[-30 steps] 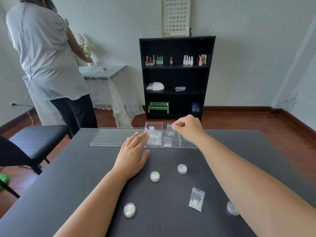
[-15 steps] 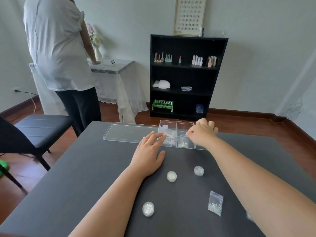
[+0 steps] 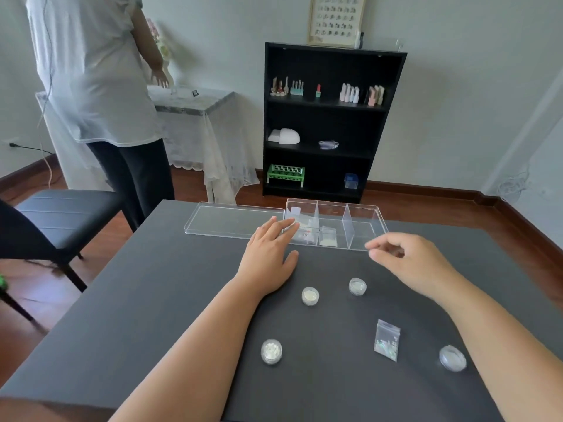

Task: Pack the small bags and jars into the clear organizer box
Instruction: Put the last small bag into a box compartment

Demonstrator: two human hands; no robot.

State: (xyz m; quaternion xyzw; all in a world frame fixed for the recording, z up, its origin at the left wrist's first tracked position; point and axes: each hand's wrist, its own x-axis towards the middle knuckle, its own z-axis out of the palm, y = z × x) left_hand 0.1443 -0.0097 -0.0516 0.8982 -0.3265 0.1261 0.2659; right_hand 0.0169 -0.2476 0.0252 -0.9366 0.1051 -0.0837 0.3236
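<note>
The clear organizer box [image 3: 362, 226] stands at the far edge of the dark table, with small bags in its left and middle compartments and its right compartment bare. My left hand [image 3: 269, 254] rests flat on the table, fingertips touching the box's left front corner. My right hand [image 3: 408, 260] hovers just in front of the box's right end, fingers loosely curled, holding nothing. On the table lie several small round jars [image 3: 310, 296] [image 3: 357, 286] [image 3: 271, 351] [image 3: 452, 357] and one small clear bag [image 3: 387, 339].
The box's clear lid [image 3: 231, 220] lies flat to the left of it. A black chair [image 3: 64, 214] stands at the table's left. A person [image 3: 100, 86] stands at a lace-covered side table beyond. A black shelf [image 3: 329, 117] is against the far wall.
My right hand has pulled back from over the box's middle compartment toward me and to the right, now empty. A small bag now lies in that compartment. My left hand stayed put.
</note>
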